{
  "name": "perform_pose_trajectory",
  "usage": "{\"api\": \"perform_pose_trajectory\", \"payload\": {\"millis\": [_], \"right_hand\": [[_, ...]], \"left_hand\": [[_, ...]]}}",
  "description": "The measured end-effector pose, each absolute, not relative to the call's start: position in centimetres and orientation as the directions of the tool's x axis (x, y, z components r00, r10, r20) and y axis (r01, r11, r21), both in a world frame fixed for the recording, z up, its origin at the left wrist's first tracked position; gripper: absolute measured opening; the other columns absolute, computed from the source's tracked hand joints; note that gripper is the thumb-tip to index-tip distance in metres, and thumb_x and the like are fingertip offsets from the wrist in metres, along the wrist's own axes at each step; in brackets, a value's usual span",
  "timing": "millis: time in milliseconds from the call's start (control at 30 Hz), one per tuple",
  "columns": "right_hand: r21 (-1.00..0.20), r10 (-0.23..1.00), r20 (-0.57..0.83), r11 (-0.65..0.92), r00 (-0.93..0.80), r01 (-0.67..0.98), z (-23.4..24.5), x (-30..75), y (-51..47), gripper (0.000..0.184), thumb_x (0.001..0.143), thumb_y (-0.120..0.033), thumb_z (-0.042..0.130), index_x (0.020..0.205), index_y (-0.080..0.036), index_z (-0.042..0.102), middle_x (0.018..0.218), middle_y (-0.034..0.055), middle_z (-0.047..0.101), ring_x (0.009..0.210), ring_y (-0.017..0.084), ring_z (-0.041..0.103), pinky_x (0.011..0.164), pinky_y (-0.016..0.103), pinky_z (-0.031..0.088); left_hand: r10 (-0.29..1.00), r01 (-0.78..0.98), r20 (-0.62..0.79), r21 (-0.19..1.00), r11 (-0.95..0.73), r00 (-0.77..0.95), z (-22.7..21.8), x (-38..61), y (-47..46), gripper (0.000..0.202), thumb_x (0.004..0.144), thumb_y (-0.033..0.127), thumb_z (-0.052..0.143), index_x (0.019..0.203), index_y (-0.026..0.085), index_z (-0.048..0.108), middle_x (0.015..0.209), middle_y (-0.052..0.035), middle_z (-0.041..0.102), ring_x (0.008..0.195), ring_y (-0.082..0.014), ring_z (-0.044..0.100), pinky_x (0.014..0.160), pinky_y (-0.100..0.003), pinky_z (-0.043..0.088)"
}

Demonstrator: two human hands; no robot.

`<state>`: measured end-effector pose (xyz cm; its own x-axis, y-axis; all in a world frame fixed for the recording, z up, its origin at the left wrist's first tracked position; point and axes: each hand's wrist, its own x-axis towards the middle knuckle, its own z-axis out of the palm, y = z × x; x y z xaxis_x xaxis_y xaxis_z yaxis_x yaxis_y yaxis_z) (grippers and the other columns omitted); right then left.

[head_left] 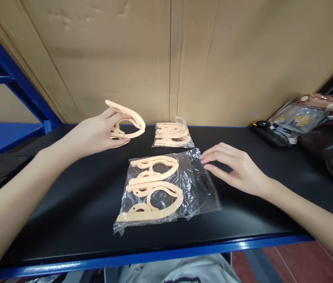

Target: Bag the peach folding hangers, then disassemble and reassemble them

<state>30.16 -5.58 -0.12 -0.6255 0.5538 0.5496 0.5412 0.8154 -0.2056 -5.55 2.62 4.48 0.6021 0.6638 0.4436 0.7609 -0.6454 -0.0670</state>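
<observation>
My left hand (101, 127) is closed on a beige folding hanger (138, 120), held tilted above the left back of the shelf. Another beige edge shows under my thumb; whether it belongs to the same hanger I cannot tell. In front of me lies a clear plastic bag (197, 188) with beige folding hangers (157, 188) inside. At its far right corner is my right hand (235, 169), fingers stretched and thumb apart. The fingertips are right by the plastic; whether they touch it is unclear. Behind lies a smaller-looking bagged pack of similar hangers (172, 133).
The black shelf top (74, 204) has a blue front edge (154, 258). Cardboard (119, 59) stands behind it, and a blue metal frame (15, 78) rises at the left. To the right are a dark leather-like bag (332, 145), a clear pouch (299, 118) and a black flat item (272, 133).
</observation>
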Motion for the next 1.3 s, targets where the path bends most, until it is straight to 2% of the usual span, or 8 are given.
{"api": "perform_pose_trajectory", "payload": {"millis": [133, 333, 400, 567, 800, 1033, 1167, 1300], "right_hand": [[-0.248, 0.597, 0.624, 0.763, -0.504, 0.596, 0.1, 29.3, -5.4, 0.034, 0.090, -0.025, 0.059, 0.123, -0.021, 0.051, 0.122, 0.0096, 0.058, 0.113, 0.022, 0.055, 0.097, 0.041, 0.046], [-0.510, 0.680, 0.473, 0.730, -0.560, 0.455, 1.4, 26.6, -5.6, 0.089, 0.076, -0.036, 0.076, 0.147, -0.027, 0.023, 0.144, 0.0080, 0.042, 0.127, 0.024, 0.047, 0.108, 0.043, 0.041], [-0.642, 0.670, 0.433, 0.699, -0.603, 0.315, 1.9, 25.5, -6.0, 0.085, 0.075, -0.033, 0.078, 0.144, -0.028, 0.029, 0.139, 0.0053, 0.048, 0.124, 0.023, 0.050, 0.105, 0.039, 0.044], [-0.871, 0.765, 0.375, 0.484, -0.524, 0.083, 2.4, 23.8, -6.6, 0.027, 0.096, -0.033, 0.051, 0.120, -0.022, 0.054, 0.103, 0.0028, 0.065, 0.084, 0.013, 0.065, 0.074, 0.028, 0.056], [-0.964, 0.768, 0.201, 0.267, -0.608, 0.019, 1.6, 24.7, -5.4, 0.026, 0.097, -0.028, 0.047, 0.119, -0.016, 0.053, 0.089, 0.0027, 0.067, 0.058, 0.007, 0.060, 0.055, 0.021, 0.049], [-0.935, 0.745, 0.197, 0.339, -0.637, 0.107, 1.2, 25.3, -5.2, 0.039, 0.096, -0.034, 0.048, 0.131, -0.016, 0.049, 0.090, 0.0045, 0.068, 0.073, 0.013, 0.064, 0.066, 0.027, 0.056], [-0.628, 0.717, 0.432, 0.675, -0.548, 0.388, 0.6, 24.9, -5.8, 0.085, 0.073, -0.047, 0.075, 0.144, -0.025, 0.034, 0.134, 0.0113, 0.053, 0.124, 0.028, 0.050, 0.103, 0.050, 0.043], [-0.379, 0.658, 0.486, 0.751, -0.575, 0.540, 0.6, 24.8, -6.5, 0.088, 0.077, -0.048, 0.071, 0.148, -0.020, 0.027, 0.141, 0.0154, 0.045, 0.128, 0.028, 0.048, 0.104, 0.048, 0.044]], "left_hand": [[0.526, 0.694, 0.507, -0.225, -0.683, 0.682, 4.4, -2.0, 0.1, 0.048, 0.092, 0.036, 0.052, 0.134, 0.013, 0.044, 0.130, -0.0122, 0.054, 0.105, -0.0243, 0.058, 0.084, -0.035, 0.051], [0.194, 0.438, 0.485, -0.464, -0.770, 0.853, 3.6, 2.3, -4.3, 0.045, 0.092, 0.025, 0.053, 0.134, 0.010, 0.046, 0.129, -0.0146, 0.059, 0.108, -0.0276, 0.059, 0.089, -0.041, 0.048], [0.131, 0.398, 0.478, -0.516, -0.759, 0.869, 3.4, 2.7, -5.1, 0.040, 0.091, 0.020, 0.054, 0.129, 0.008, 0.050, 0.125, -0.0158, 0.061, 0.104, -0.0267, 0.060, 0.085, -0.039, 0.049], [0.064, 0.461, 0.590, -0.554, -0.693, 0.805, 3.2, 2.0, -4.8, 0.041, 0.089, 0.034, 0.059, 0.126, 0.016, 0.053, 0.122, -0.0111, 0.064, 0.105, -0.0258, 0.060, 0.080, -0.037, 0.048], [0.197, 0.478, 0.569, -0.401, -0.781, 0.799, 3.7, 0.9, -3.3, 0.059, 0.086, 0.053, 0.059, 0.134, 0.023, 0.045, 0.135, -0.0111, 0.055, 0.123, -0.0290, 0.050, 0.098, -0.043, 0.040], [0.369, 0.469, 0.507, -0.080, -0.880, 0.779, 3.7, 0.5, -2.9, 0.065, 0.079, 0.061, 0.062, 0.132, 0.027, 0.045, 0.125, -0.0081, 0.059, 0.114, -0.0279, 0.054, 0.095, -0.043, 0.041], [0.384, 0.471, 0.547, -0.022, -0.882, 0.744, 3.1, 1.2, -3.3, 0.062, 0.078, 0.058, 0.066, 0.127, 0.022, 0.049, 0.120, -0.0087, 0.059, 0.108, -0.0258, 0.054, 0.091, -0.040, 0.044], [0.423, 0.502, 0.560, 0.014, -0.865, 0.713, 2.5, 2.2, -4.1, 0.064, 0.077, 0.059, 0.066, 0.126, 0.021, 0.049, 0.118, -0.0084, 0.060, 0.102, -0.0252, 0.056, 0.087, -0.039, 0.044]]}}
